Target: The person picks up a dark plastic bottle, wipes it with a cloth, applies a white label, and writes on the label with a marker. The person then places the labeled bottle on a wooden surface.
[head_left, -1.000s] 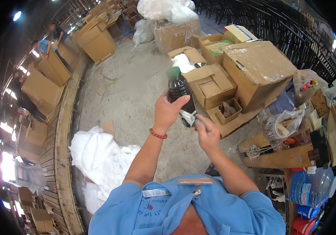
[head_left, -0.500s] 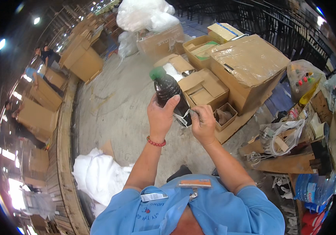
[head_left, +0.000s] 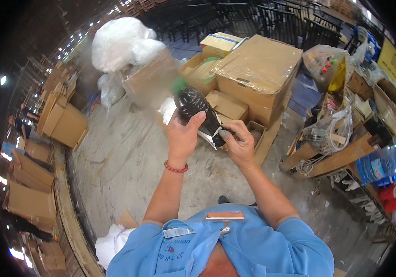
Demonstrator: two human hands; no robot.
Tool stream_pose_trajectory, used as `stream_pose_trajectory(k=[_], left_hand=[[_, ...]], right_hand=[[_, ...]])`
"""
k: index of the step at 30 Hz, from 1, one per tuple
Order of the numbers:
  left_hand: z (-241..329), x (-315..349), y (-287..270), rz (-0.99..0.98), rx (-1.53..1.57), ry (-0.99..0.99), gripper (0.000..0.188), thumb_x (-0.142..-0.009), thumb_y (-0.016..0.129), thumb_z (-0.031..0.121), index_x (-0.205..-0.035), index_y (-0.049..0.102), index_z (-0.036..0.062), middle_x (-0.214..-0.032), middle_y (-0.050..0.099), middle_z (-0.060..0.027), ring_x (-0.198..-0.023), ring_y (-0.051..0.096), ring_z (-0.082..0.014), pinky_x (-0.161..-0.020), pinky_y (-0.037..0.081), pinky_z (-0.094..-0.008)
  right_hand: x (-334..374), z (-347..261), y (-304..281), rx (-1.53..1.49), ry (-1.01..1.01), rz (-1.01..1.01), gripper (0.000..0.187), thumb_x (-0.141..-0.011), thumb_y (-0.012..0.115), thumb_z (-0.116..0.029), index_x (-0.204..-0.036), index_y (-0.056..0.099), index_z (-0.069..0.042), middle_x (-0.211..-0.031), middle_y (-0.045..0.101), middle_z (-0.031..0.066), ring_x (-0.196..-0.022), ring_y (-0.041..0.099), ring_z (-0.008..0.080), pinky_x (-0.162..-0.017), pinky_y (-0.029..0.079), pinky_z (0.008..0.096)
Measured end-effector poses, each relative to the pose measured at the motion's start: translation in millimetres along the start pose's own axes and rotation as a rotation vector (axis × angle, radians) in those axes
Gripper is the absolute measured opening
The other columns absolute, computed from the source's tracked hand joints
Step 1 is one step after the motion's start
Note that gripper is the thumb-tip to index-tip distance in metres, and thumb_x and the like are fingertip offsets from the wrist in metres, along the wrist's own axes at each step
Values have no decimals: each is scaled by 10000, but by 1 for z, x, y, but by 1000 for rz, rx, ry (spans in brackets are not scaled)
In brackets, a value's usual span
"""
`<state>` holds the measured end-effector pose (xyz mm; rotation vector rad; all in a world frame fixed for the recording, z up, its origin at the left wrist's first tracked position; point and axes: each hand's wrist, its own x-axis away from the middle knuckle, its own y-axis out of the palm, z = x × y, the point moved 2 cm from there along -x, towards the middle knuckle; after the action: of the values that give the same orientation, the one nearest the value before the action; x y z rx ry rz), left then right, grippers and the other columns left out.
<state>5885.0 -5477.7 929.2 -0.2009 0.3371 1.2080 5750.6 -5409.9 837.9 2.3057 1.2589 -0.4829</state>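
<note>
since the earlier frame, the dark bottle (head_left: 193,102) leans further over to the left at its green cap (head_left: 177,86), while the cartons and bags beyond it sit further left in view. the left hand (head_left: 183,134) holds the bottle around its middle, thumb along the near side, with a red bead bracelet (head_left: 176,169) at the wrist. the right hand (head_left: 239,144) is narrow, thumb and forefinger pinched on the edge of a pale label (head_left: 207,140) at the bottle's lower end. both hands keep the bottle off the floor (head_left: 114,157), tilted in front of the chest.

past the bottle, a large taped carton (head_left: 258,64) and a smaller flapped carton (head_left: 227,105) stand on a flat cardboard sheet (head_left: 273,138), with 1 small open box (head_left: 263,138) near the sheet's near edge. a big white plastic bag (head_left: 124,44) rests on another carton towards the floor's far left corner. white cloth (head_left: 112,242) lies by the floor's left edge, close to a wooden beam (head_left: 68,203). a blue water jug (head_left: 375,167) is well to the right.
</note>
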Motion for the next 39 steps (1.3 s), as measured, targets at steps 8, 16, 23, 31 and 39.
stream_pose_trajectory(k=[8, 16, 23, 31, 39], left_hand=[[15, -2, 27, -116, -64, 61, 370, -910, 732, 236, -1118, 592, -36, -1032, 678, -61, -908, 609, -118, -832, 496, -268], [18, 1, 54, -87, -34, 28, 368, -906, 736, 250, -1102, 601, -31, -1014, 680, -60, -913, 609, -116, -833, 494, -265], [26, 2, 61, -81, -148, 55, 394, -897, 745, 285, -1088, 610, -33, -996, 687, -60, -890, 611, -115, -821, 499, -271], [28, -2, 62, -94, -100, 47, 384, -908, 731, 283, -1078, 620, -43, -992, 689, -59, -883, 609, -111, -816, 500, -272], [18, -5, 57, -57, -23, -12, 365, -920, 716, 280, -1078, 633, -39, -998, 684, -50, -885, 602, -108, -816, 499, -270]], right_hand=[[4, -20, -9, 176, -177, 239, 143, -798, 760, -25, -923, 691, -33, -888, 645, 76, -845, 597, 224, -734, 480, 319], [-5, -32, -30, 429, -393, 196, 179, -760, 743, 10, -913, 664, -35, -894, 629, 109, -819, 585, 289, -730, 485, 361], [-2, -24, -44, 281, -286, 128, 259, -754, 713, 61, -993, 664, -26, -956, 626, 142, -853, 631, 298, -749, 513, 356], [-17, -34, -60, 356, -476, -3, 314, -725, 751, 62, -1017, 698, -39, -941, 645, 114, -811, 657, 277, -708, 532, 339], [-21, -37, -52, 395, -602, -56, 271, -701, 764, 51, -940, 675, -40, -916, 643, 98, -789, 649, 285, -666, 526, 363]])
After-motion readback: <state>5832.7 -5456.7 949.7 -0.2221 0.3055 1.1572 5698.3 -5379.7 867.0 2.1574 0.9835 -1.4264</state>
